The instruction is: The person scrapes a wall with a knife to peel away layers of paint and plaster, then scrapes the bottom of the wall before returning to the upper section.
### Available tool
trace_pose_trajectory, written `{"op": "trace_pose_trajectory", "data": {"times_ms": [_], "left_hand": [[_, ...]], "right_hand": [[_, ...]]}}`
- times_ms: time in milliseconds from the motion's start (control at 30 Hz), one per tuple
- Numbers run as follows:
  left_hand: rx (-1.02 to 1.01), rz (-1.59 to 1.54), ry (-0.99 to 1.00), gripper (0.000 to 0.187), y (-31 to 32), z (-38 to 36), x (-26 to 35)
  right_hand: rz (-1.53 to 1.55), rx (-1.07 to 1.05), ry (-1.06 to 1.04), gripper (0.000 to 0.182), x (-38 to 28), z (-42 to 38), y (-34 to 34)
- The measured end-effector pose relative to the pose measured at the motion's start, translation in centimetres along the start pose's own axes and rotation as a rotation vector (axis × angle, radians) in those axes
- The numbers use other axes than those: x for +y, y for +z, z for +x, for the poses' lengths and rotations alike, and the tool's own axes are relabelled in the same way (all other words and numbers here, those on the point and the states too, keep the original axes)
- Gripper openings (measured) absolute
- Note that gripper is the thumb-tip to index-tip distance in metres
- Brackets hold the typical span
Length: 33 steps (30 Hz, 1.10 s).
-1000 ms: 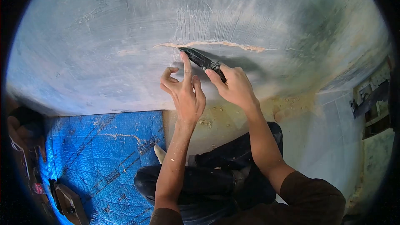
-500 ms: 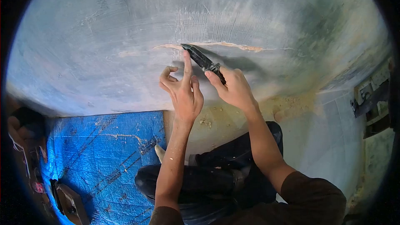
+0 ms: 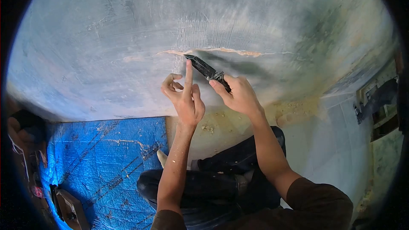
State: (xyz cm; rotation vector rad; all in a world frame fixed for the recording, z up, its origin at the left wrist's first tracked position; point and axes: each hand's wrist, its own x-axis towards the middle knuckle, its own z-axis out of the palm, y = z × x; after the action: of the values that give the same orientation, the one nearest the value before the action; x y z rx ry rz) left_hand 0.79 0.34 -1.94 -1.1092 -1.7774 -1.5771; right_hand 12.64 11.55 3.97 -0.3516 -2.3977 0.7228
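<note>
A long, pale crack (image 3: 238, 52) runs sideways across the painted grey-blue wall (image 3: 140, 25). My right hand (image 3: 238, 94) is closed round the handle of a dark knife (image 3: 203, 67), whose blade slants up and left. Its tip rests at the crack, near the crack's left part. My left hand (image 3: 186, 100) holds nothing. Its index finger stretches up and its fingertip touches or nearly touches the blade just below the tip, while the other fingers are bent and spread apart.
A blue sheet (image 3: 102, 157) with dark streaks covers the floor at left. Crumbs (image 3: 207, 128) lie on the floor by the wall's foot. A wooden object (image 3: 70, 206) stands at lower left, and a dark framed structure (image 3: 379, 102) at far right. My folded legs (image 3: 191, 187) are below.
The crack and wall sit slightly lower in view. Both hands and the knife tip have also shifted a little downward in view, the knife still at the crack.
</note>
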Motion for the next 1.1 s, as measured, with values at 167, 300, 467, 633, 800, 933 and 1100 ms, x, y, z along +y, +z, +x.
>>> {"op": "trace_pose_trajectory", "data": {"times_ms": [167, 300, 467, 633, 800, 933, 1100], "left_hand": [[0.165, -0.453, -0.191, 0.024, -1.0, 2.0, 2.7], [-0.008, -0.553, -0.231, 0.011, -2.1, 2.8, 4.0], [-0.01, -0.572, -0.181, 0.012, -3.6, 3.1, 6.7], [-0.014, -0.571, -0.138, 0.014, -4.7, 2.7, 8.4], [-0.055, -0.591, -0.151, 0.014, -5.5, 2.7, 8.7], [-0.01, -0.517, -0.1, 0.018, -6.1, 2.9, 9.6], [0.09, -0.505, -0.104, 0.018, -6.6, 3.2, 9.5]], "right_hand": [[-0.002, -0.003, -0.039, 0.042, -1.4, -1.1, -1.1], [0.0, 0.048, -0.051, 0.041, -2.2, -2.2, -1.7], [0.028, 0.116, -0.076, 0.041, -3.9, -3.4, -3.3], [-0.004, 0.058, -0.088, 0.042, -5.6, -4.3, -4.9], [-0.047, 0.005, -0.088, 0.042, -6.8, -4.8, -6.1], [-0.126, -0.003, -0.129, 0.038, -7.7, -4.9, -7.2], [-0.148, -0.007, -0.136, 0.033, -7.2, -4.8, -7.5]]}}
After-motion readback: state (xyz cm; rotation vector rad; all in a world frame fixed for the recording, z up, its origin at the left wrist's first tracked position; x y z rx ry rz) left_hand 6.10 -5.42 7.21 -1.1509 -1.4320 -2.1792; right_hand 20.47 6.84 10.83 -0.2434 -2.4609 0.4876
